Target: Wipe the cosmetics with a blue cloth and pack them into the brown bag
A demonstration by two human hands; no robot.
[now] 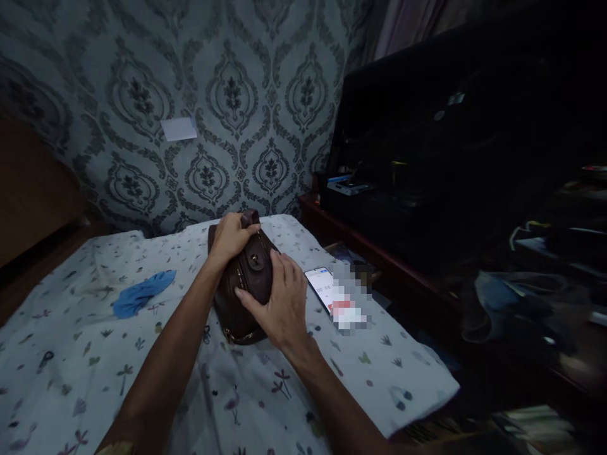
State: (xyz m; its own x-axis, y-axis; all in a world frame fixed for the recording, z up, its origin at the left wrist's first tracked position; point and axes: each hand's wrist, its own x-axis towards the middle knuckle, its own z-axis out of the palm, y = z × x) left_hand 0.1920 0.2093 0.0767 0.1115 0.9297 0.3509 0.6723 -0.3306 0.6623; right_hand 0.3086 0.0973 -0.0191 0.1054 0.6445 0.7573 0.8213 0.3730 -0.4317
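A dark brown leather bag [241,316] with gold zips and a round clasp lies on a patterned white sheet [370,373]. My left hand [231,237] is closed on the bag's far end, its thumb beside the short handle. Against the bag's right side rests my right hand [284,294], fingers apart, with the thumb on the bag's upper face. A lit phone [325,287], partly blurred out, lies just right of the bag.
A crumpled blue cloth [142,294] is on the sheet at left. Brown wooden furniture [38,189] stands at the far left. Patterned wallpaper rises behind, with a dark shelf unit [427,158] and assorted items at right.
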